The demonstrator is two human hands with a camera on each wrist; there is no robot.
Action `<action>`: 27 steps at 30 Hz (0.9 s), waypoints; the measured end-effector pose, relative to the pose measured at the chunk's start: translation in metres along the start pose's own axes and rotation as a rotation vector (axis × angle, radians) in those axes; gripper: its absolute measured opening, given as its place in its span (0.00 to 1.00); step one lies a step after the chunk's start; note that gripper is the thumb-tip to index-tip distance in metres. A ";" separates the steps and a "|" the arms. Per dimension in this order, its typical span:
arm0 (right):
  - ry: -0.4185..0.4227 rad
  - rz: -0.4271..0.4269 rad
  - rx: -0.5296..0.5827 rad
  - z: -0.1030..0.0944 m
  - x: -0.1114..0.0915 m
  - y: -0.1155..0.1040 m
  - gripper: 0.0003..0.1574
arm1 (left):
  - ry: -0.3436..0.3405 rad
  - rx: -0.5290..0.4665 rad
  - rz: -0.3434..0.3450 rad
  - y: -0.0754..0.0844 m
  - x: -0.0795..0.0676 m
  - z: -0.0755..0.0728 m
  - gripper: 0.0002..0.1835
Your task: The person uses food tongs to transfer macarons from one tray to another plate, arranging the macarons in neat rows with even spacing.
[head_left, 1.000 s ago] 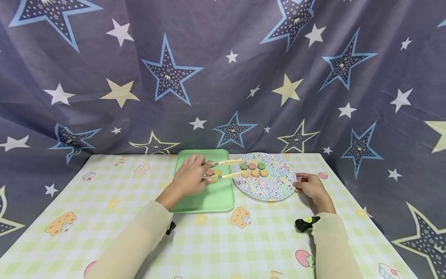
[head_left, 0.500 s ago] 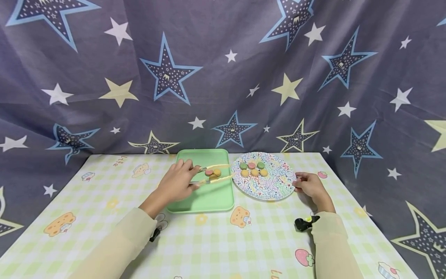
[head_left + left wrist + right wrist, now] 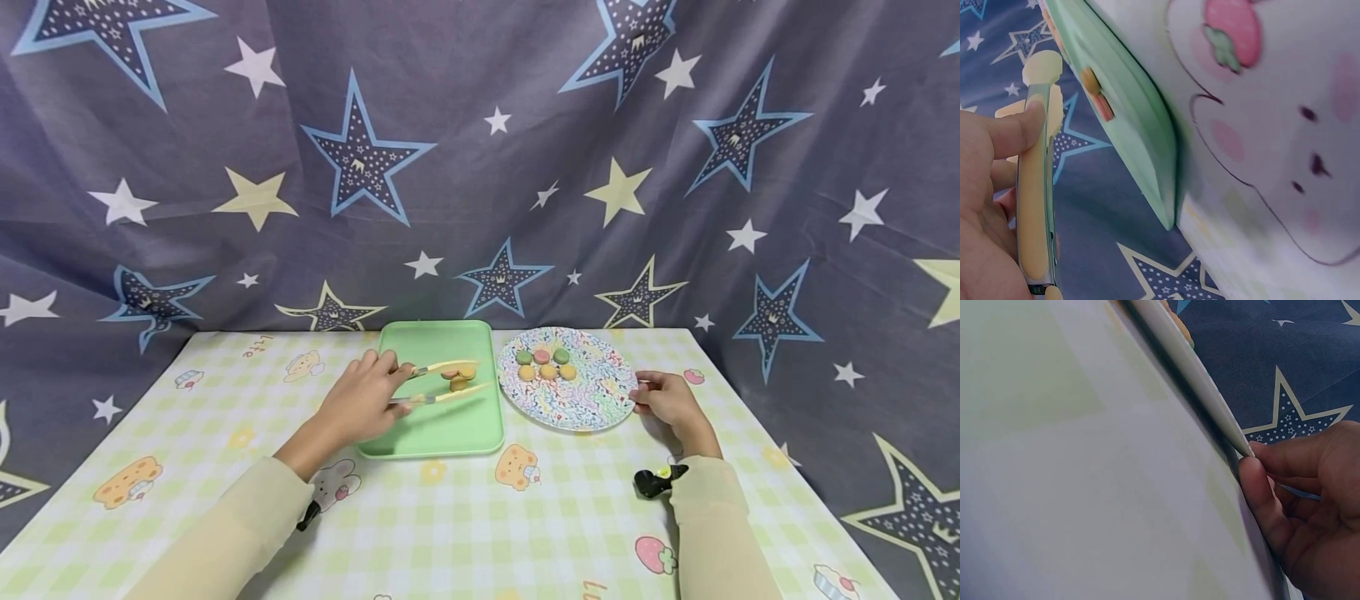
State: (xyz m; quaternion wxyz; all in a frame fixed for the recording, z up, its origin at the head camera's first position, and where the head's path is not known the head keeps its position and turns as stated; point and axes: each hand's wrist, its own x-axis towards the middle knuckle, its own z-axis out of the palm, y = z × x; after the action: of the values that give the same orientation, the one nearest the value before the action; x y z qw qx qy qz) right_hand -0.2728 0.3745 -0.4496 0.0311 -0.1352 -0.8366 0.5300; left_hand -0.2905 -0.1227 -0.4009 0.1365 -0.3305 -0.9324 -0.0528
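Observation:
My left hand [image 3: 363, 402] grips a pair of tongs [image 3: 1034, 194] with cream-coloured tips, the thumb lying along one arm in the left wrist view. Both arms of the tongs stand spread apart over the green tray [image 3: 450, 437]. Between and partly behind them in the head view are a few macarons, among them a yellow macaron [image 3: 467, 371] and a pink one [image 3: 1104, 107]. To the right, my right hand [image 3: 675, 410] pinches the rim of a round speckled plate [image 3: 581, 408] between thumb and fingers. Two rows of green, pink and yellow macarons [image 3: 549, 372] rest on that plate.
Tray and plate lie side by side near the back edge of a table with a green checked cloth [image 3: 450, 525]. Directly behind the table hangs a dark curtain [image 3: 480, 200] printed with stars.
My left hand has drawn back to the left with the tongs, whose tips have come from the plate's left part to above the tray. The right hand stays at the plate's rim.

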 end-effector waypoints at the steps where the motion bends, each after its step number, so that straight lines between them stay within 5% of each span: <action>1: -0.001 0.000 0.002 0.000 0.000 0.000 0.32 | 0.003 0.000 0.000 -0.001 -0.001 0.000 0.33; 27: -0.006 0.006 0.003 -0.001 0.002 0.002 0.33 | -0.061 -0.063 -0.076 -0.022 -0.021 0.005 0.35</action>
State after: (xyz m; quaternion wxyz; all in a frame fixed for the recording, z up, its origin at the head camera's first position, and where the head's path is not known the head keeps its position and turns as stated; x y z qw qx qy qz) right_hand -0.2746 0.3764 -0.4515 0.0274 -0.1361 -0.8353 0.5319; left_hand -0.2900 -0.1511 -0.4115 0.0954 -0.3006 -0.9458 -0.0772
